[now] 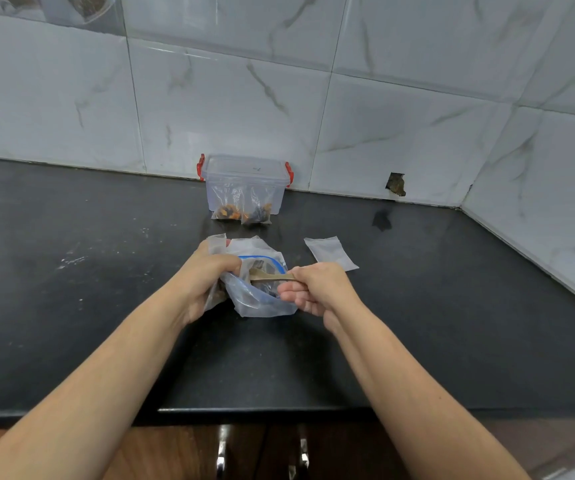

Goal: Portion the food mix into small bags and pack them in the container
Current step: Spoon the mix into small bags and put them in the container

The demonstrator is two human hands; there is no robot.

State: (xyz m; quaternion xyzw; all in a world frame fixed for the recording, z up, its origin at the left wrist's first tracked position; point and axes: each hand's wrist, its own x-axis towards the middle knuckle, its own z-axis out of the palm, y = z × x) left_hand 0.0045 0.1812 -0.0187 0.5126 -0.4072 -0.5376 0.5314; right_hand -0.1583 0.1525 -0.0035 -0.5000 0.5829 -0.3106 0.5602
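A large clear zip bag point(262, 299) with a blue seal lies on the black counter point(106, 306), its mouth open. My right hand point(317, 289) grips a wooden spoon point(268, 277) whose bowl reaches into that mouth. My left hand point(206, 282) grips a small clear bag point(217, 244) and the big bag's edge together; brown food mix shows under the palm. Two small filled bags point(241, 211) lean against the front of a clear container point(244, 171) with red latches by the wall. A flat empty small bag point(331, 252) lies to the right.
Marble-look tiled walls point(417, 116) close the counter at the back and the right, forming a corner. A hole point(396, 184) in the tile sits low on the back wall. The counter's front edge point(262, 412) runs above wooden cabinet doors with metal handles.
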